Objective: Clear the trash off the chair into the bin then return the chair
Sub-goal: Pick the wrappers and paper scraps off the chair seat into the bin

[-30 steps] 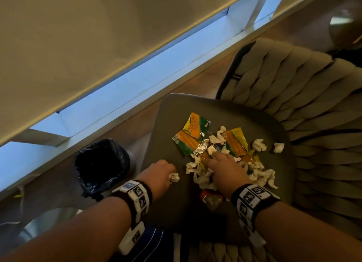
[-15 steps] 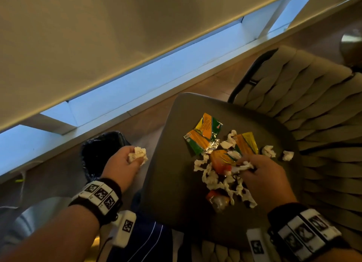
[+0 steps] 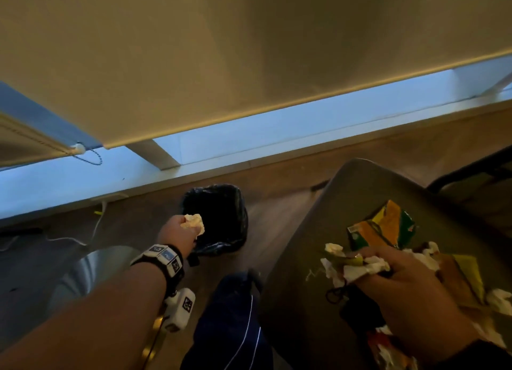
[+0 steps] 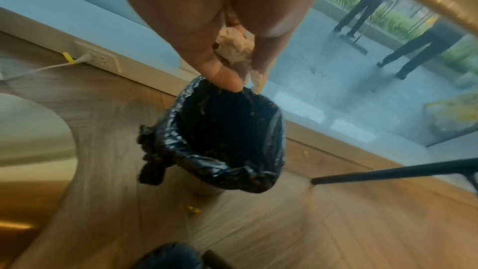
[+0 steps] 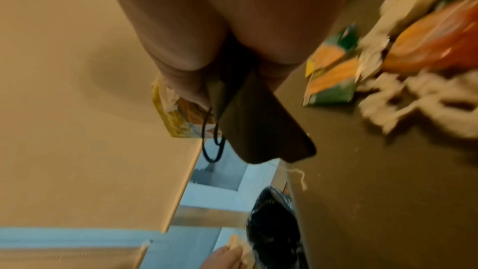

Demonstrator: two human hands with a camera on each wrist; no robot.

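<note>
My left hand (image 3: pixel 185 228) holds a crumpled paper wad (image 3: pixel 194 222) right over the near rim of the bin (image 3: pixel 221 217), which is lined with a black bag (image 4: pixel 227 130). In the left wrist view the paper wad (image 4: pixel 234 48) sits pinched between thumb and fingers above the bin's mouth. My right hand (image 3: pixel 388 270) grips a bunch of trash (image 3: pixel 357 267) above the chair seat (image 3: pixel 318 247): torn paper, a yellow wrapper (image 5: pixel 175 118) and a black face mask (image 5: pixel 258 126). A green-orange wrapper (image 3: pixel 385 225) and several paper scraps (image 3: pixel 498 300) lie on the seat.
A window sill and low window (image 3: pixel 249 137) run behind the bin. A white cable (image 3: pixel 97 225) leads to a wall socket (image 4: pixel 103 59). A round metal base (image 3: pixel 91 270) stands left of my knee (image 3: pixel 232 314). A black chair frame bar (image 4: pixel 388 173) crosses the wooden floor.
My left hand has carried the paper wad from the seat's edge to over the bin. My right hand has gathered a bunch of trash and lifted it off the seat.
</note>
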